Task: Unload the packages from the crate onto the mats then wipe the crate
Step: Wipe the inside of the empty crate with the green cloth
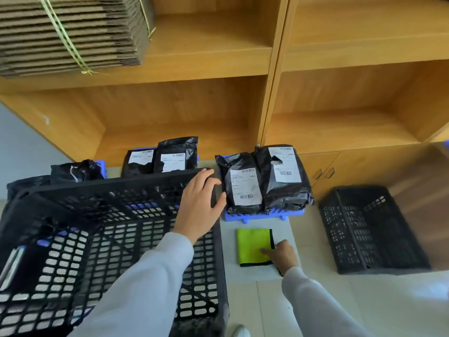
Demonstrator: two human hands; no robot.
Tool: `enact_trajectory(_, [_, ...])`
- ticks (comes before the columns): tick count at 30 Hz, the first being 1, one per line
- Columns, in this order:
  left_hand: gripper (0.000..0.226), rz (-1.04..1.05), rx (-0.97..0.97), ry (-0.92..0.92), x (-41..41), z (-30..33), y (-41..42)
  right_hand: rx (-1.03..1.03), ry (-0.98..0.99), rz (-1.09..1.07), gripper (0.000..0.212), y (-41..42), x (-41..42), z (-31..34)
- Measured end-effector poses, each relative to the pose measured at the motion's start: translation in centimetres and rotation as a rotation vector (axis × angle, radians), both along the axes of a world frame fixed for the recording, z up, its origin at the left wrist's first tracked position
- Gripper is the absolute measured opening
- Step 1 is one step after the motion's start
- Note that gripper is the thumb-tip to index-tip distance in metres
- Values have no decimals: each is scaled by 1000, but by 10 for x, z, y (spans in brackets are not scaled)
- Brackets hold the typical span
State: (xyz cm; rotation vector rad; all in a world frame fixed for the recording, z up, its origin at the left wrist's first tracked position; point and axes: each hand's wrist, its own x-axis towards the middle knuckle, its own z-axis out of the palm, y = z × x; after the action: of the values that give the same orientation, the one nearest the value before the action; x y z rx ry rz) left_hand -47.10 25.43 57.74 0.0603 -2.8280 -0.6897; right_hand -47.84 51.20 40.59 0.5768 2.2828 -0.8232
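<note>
A large black lattice crate (102,229) fills the lower left, tilted up, with no packages seen inside. My left hand (200,205) rests on its far right corner, fingers spread over the rim. A folded green cloth (254,245) with black edging lies on the floor to the crate's right. My right hand (283,254) touches the cloth's near right edge, fingers on it. Black packages with white labels (264,183) lie on a blue mat (252,215); two more packages (161,159) and another black package (77,170) lie behind the crate.
A second, smaller black crate (371,229) stands on the floor at the right. Wooden shelving (274,76) rises behind, holding a strapped stack of flat cardboard (68,32) at top left. Low cabinet doors (325,171) sit behind the right packages.
</note>
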Motion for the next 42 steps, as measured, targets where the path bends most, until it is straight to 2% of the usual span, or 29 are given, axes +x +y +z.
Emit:
enact_trajectory(4, [30,6,-25,-5,0,-3,1,137,32,112,67,-7,4,-10])
enact_trajectory(7, [30,2,-48,2,0,-3,1,124,24,100,52,-9,4,-14])
enact_trajectory(10, [30,5,-65,-5,0,-2,2,46,-18,73,29,-7,2,-13])
enact_trajectory(13, [31,-12,-86,0,0,0,1,-61,-13,29,16,-4,6,-10])
enact_trajectory(19, [29,-90,-113,-47,-2,10,-15,-186,127,-3,15,-1,14,20])
enact_trajectory(23, [39,-155,-108,-115,2,24,-30,-297,261,-53,17,-3,20,59])
enact_trajectory(28, [46,-94,-125,-98,25,34,-64,-470,438,-158,14,-14,38,119])
enact_trajectory(31, [49,-61,-169,-82,38,37,-95,-554,525,-116,15,-27,53,157])
enact_trajectory(36, [53,20,-223,-121,56,34,-149,-636,626,91,17,-50,85,208])
enact_trajectory(42, [61,29,-235,-240,66,25,-212,-514,585,418,25,-74,122,219])
